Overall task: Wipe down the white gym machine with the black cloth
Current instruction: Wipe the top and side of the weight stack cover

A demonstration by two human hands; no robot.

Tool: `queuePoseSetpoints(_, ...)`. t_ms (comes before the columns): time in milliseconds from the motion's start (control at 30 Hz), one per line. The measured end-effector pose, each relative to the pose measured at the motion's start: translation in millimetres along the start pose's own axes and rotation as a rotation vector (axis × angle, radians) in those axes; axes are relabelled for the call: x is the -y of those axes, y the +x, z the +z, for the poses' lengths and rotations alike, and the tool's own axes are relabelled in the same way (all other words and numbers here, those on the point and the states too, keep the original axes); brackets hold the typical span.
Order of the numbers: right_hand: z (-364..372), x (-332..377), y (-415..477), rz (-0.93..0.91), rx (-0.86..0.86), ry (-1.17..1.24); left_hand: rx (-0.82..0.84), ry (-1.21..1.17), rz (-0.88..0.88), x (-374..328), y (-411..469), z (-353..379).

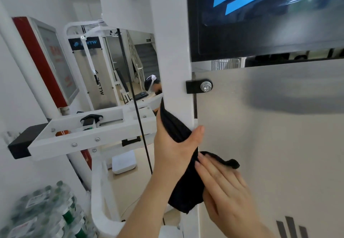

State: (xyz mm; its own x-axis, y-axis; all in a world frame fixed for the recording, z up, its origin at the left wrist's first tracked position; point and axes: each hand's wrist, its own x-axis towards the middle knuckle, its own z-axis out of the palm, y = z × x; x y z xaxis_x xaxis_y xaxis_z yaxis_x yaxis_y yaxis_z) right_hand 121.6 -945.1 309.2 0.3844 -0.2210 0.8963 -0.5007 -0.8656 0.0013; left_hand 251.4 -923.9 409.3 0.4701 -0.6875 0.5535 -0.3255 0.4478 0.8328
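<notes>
The black cloth (pixel 186 191) is draped down the near edge of the white upright post (pixel 175 60) of the gym machine, in the middle of the scene. Its upper part is clamped against the post by the left hand (pixel 173 144), with the thumb laid across the near face and the fingers curled round the far side. Its lower part is pressed flat by the right hand (pixel 223 187), whose fingers are held straight and together; one corner of the cloth is spread rightward onto the frosted panel (pixel 270 144) just beside the post. Above the hands, a black bracket with a bolt (pixel 199 86) is fixed between post and panel.

At the near left, a shrink-wrapped pack of bottles (pixel 42 213) is seen, with green caps and labels showing through the film; the picture is blurred there. On the far left wall a red-edged cabinet (pixel 46 60) with a glazed door is mounted; its contents cannot be made out. A black cable (pixel 134 98) is strung down past a white bracket arm (pixel 83 131) left of the post.
</notes>
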Motion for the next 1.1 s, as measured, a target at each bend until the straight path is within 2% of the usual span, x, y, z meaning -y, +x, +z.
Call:
queuePoseSetpoints(100, -6.6, 1.7, 2.6, 0.048, -0.022, 0.107, -0.066, -0.046, 0.045, 17.1, -7.5, 3.9)
queuePoseSetpoints(167, -5.3, 1.1, -4.8, 0.122, -0.031, 0.143, -0.047, -0.066, 0.007, 43.0, -25.5, 4.3)
queuePoseSetpoints(300, 4.5, 2.0, -34.1, 0.265, 0.024, 0.016, 0.091, -0.06, -0.277, 101.9, -85.8, -5.2)
queuePoseSetpoints(400, 3.1, -1.3, -55.0, 0.319, 0.083, -0.041, 0.237, -0.002, -0.289, 103.0, -96.6, -18.9)
queuePoseSetpoints(433, -1.5, -4.2, -55.4, 0.342, 0.059, -0.044, 0.265, 0.03, -0.221, 92.0, -90.0, -21.9)
queuePoseSetpoints(500, -15.7, -13.1, -42.6, 0.391, -0.058, -0.025, 0.255, 0.132, 0.032, 62.8, -67.2, -21.9)
queuePoseSetpoints(600, -46.6, -31.8, -1.2, 0.386, -0.245, -0.04, 0.108, 0.494, 0.53, 29.0, -29.9, -9.6)
queuePoseSetpoints(667, -61.5, -38.9, 19.1, 0.35, -0.282, -0.125, 0.011, 0.722, 0.729, 29.4, -18.3, -0.6)
queuePoseSetpoints(767, -55.8, -31.7, 9.2, 0.318, -0.139, -0.224, 0.024, 0.996, 0.808, 54.1, -32.6, 8.5)
queuePoseSetpoints(867, -40.3, -26.8, -31.0, 0.322, 0.103, -0.309, 0.278, 1.161, 0.946, 94.5, -72.6, 23.3)
queuePoseSetpoints(900, -41.6, -28.7, -39.0, 0.327, 0.146, -0.306, 0.345, 1.162, 0.97, 100.0, -82.8, 28.2)
queuePoseSetpoints(967, -53.7, -38.1, -37.8, 0.318, 0.127, -0.236, 0.416, 1.052, 0.965, 91.1, -82.6, 37.2)
queuePoseSetpoints(1033, -69.7, -47.0, -21.3, 0.301, 0.011, -0.123, 0.456, 0.828, 0.981, 61.9, -66.2, 44.5)
queuePoseSetpoints(1100, -86.3, -50.8, 3.0, 0.398, -0.132, 0.012, 0.456, 0.569, 0.911, 26.7, -47.4, 49.6)
